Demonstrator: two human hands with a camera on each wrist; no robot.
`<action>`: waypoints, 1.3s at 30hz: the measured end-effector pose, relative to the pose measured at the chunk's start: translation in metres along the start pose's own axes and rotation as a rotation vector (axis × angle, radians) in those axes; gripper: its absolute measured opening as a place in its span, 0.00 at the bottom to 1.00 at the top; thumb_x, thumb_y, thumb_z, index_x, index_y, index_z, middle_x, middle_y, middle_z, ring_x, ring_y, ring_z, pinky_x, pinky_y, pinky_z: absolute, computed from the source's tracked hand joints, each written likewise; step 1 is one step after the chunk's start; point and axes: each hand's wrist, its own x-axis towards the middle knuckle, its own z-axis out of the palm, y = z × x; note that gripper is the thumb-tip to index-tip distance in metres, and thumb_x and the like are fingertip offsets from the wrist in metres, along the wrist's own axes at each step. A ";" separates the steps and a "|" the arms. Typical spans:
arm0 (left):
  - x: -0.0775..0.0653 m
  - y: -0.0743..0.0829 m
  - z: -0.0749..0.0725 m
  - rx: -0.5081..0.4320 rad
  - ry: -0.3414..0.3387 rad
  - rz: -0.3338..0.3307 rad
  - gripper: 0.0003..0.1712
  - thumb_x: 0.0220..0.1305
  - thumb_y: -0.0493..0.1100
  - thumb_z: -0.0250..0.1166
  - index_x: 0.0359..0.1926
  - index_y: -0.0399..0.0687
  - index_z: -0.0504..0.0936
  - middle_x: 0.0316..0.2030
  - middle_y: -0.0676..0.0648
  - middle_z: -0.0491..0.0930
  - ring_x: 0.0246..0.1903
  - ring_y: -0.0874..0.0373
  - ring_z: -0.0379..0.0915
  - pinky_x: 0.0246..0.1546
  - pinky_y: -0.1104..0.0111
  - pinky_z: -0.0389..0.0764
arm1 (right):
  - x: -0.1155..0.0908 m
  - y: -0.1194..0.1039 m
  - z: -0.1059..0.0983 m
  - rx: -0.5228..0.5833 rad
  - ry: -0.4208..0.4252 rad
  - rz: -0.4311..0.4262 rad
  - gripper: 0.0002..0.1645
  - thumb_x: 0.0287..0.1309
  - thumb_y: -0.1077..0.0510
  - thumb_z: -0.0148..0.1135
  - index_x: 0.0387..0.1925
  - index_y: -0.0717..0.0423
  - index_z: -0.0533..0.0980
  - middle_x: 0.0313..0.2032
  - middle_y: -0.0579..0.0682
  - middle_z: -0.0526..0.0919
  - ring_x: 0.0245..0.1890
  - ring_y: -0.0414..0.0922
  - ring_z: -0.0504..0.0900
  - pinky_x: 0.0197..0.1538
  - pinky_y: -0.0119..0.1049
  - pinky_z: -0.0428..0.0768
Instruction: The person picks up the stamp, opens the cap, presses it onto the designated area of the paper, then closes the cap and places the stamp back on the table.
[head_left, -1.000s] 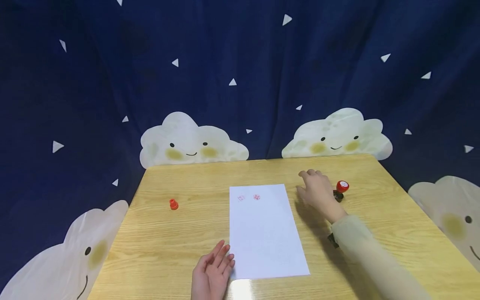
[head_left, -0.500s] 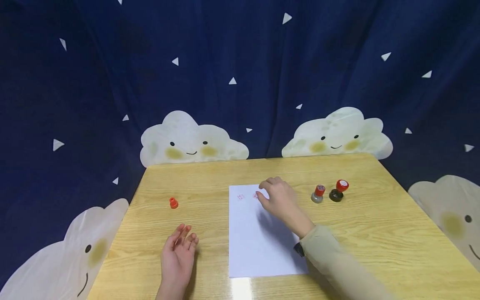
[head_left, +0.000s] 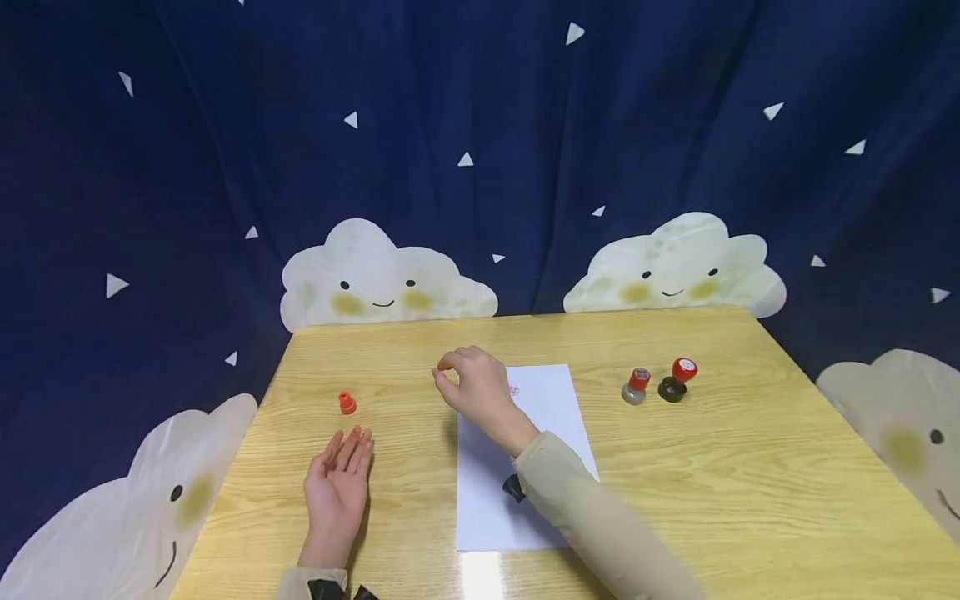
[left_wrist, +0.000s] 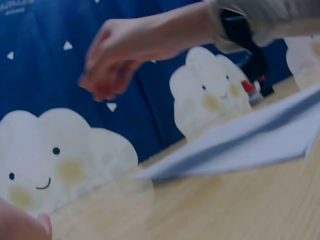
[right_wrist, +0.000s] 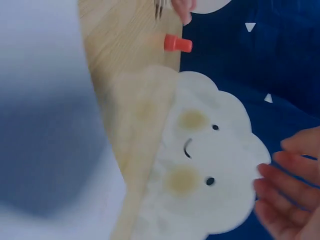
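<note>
My left hand (head_left: 337, 492) lies palm up over the table's left side, fingers extended and nothing in them. Just beyond its fingertips stands a small red plastic piece (head_left: 347, 403), wider at the base than at the top; the right wrist view shows this red piece (right_wrist: 177, 43) too. Across the upper left corner of the white paper (head_left: 483, 517) reaches my right hand (head_left: 480, 387), its fingers loosely bent. The right wrist view shows those fingers (right_wrist: 285, 190) holding nothing. One round red stamp mark (head_left: 513, 390) shows near the paper's top; the forearm and hand cover part of the sheet.
Right of the paper, a red-topped stamp with a grey base (head_left: 635, 388) stands beside a red-knobbed stamp with a black base (head_left: 677, 381). Behind the wooden table (head_left: 750, 467) hangs a dark blue curtain (head_left: 480, 100) with clouds and white triangles.
My right hand has swung left from near the stamps, across the paper to its upper left corner. My left hand has moved left and forward, away from the paper toward the red piece.
</note>
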 end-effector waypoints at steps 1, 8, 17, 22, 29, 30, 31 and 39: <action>0.002 0.001 -0.002 0.001 0.004 -0.002 0.26 0.75 0.46 0.32 0.70 0.49 0.40 0.69 0.41 0.45 0.71 0.47 0.41 0.70 0.65 0.52 | 0.003 -0.002 0.007 0.018 0.025 -0.015 0.05 0.52 0.52 0.65 0.24 0.46 0.82 0.25 0.39 0.82 0.26 0.37 0.78 0.21 0.29 0.74; 0.012 0.009 -0.014 0.013 -0.018 0.030 0.30 0.75 0.49 0.30 0.72 0.48 0.36 0.72 0.40 0.40 0.70 0.44 0.42 0.71 0.63 0.51 | 0.015 -0.011 0.064 0.102 0.199 -0.153 0.09 0.53 0.51 0.64 0.21 0.46 0.82 0.22 0.38 0.81 0.22 0.33 0.74 0.23 0.21 0.73; 0.008 0.010 -0.018 0.049 -0.054 0.038 0.34 0.74 0.53 0.30 0.73 0.50 0.30 0.73 0.44 0.35 0.71 0.47 0.38 0.72 0.63 0.46 | 0.007 -0.027 0.122 0.076 0.052 -0.202 0.05 0.54 0.53 0.64 0.34 0.47 0.82 0.33 0.39 0.82 0.36 0.37 0.79 0.38 0.26 0.79; 0.007 0.011 -0.016 0.052 -0.055 0.037 0.33 0.73 0.53 0.31 0.73 0.54 0.31 0.73 0.50 0.35 0.71 0.48 0.38 0.72 0.63 0.46 | 0.006 -0.038 0.136 0.051 -0.213 -0.116 0.22 0.58 0.50 0.61 0.55 0.45 0.73 0.56 0.43 0.74 0.56 0.40 0.71 0.55 0.33 0.75; 0.012 0.014 -0.014 0.046 -0.045 0.016 0.33 0.74 0.52 0.31 0.73 0.56 0.30 0.73 0.52 0.35 0.71 0.45 0.39 0.72 0.60 0.48 | 0.008 -0.043 0.144 0.037 -0.481 -0.077 0.34 0.59 0.53 0.57 0.67 0.44 0.62 0.69 0.48 0.58 0.67 0.45 0.60 0.65 0.38 0.68; 0.013 0.015 -0.012 0.045 -0.040 0.010 0.33 0.74 0.52 0.31 0.73 0.56 0.30 0.73 0.52 0.35 0.71 0.45 0.39 0.72 0.60 0.48 | 0.008 -0.044 0.145 0.035 -0.510 -0.089 0.34 0.59 0.54 0.57 0.67 0.44 0.61 0.70 0.49 0.57 0.68 0.45 0.59 0.66 0.38 0.67; 0.014 0.015 -0.011 0.043 -0.034 0.005 0.33 0.74 0.52 0.31 0.73 0.56 0.29 0.73 0.51 0.35 0.71 0.45 0.39 0.72 0.60 0.48 | 0.009 -0.046 0.145 0.034 -0.536 -0.099 0.34 0.59 0.55 0.56 0.67 0.44 0.62 0.70 0.49 0.57 0.68 0.45 0.58 0.66 0.38 0.66; 0.023 0.021 0.009 0.175 0.130 -0.012 0.33 0.73 0.51 0.28 0.72 0.50 0.28 0.72 0.47 0.35 0.70 0.44 0.42 0.70 0.60 0.55 | 0.010 -0.053 0.152 0.006 -0.610 -0.131 0.32 0.60 0.58 0.53 0.67 0.45 0.63 0.67 0.49 0.63 0.66 0.45 0.62 0.64 0.35 0.70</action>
